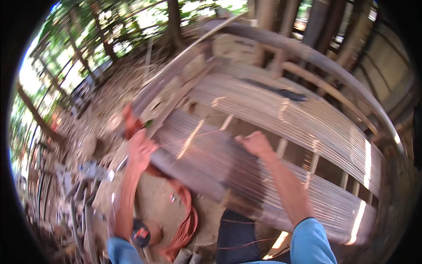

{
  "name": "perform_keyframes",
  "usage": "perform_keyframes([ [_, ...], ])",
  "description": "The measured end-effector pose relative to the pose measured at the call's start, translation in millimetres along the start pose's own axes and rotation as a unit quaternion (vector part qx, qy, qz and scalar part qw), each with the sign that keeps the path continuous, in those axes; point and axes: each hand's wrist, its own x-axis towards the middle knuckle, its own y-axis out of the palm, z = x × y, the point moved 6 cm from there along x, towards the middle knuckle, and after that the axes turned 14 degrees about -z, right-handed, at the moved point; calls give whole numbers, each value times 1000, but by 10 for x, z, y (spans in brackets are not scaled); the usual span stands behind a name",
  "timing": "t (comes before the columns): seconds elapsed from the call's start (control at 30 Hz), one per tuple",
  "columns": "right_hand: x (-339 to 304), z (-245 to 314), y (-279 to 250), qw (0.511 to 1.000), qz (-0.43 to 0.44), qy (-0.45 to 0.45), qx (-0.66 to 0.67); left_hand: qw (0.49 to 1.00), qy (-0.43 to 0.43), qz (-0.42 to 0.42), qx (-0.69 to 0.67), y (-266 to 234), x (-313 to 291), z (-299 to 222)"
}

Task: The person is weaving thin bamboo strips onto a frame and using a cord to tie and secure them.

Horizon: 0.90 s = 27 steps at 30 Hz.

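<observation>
The left hand (141, 149) bends blurred fingers by the orange cord (188, 223), its grip impossible to tell, while the cord hangs looped beside the slatted table (211, 160) and the right hand (256, 143), fingers curled narrow, hovers above, a thin strand (206, 133) stretching toward it.

Upper-body clothing comprised a plain light-blue left sleeve (123, 251) and a matching right sleeve (313, 241), its hem edged darker; the trouser leg (236, 240) was dark. Left hand (141, 149) and right hand (256, 143) were bare.

Tree trunk (173, 24) behind; sticks (89, 226) lower left.
</observation>
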Motion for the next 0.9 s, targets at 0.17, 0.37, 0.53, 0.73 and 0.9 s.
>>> perform_keyframes([
  [0.17,-466,-432,-520,982,-155,-111,-10,977,-42,-187,91,-892,-402,516],
  [0.37,-1662,-2186,-2479,920,-383,-49,69,700,339,-354,519,-2304,-1054,-988],
  [0.53,-2635,-3963,-3215,889,-442,35,-113,644,503,-162,553,429,-1982,475],
  [0.73,-2780,-4291,-2990,891,-429,48,-142,621,438,207,616,3266,-3609,2583],
  [0.9,-2882,-4291,-3065,883,-451,28,-130,592,485,296,571,3866,-4287,3602],
])
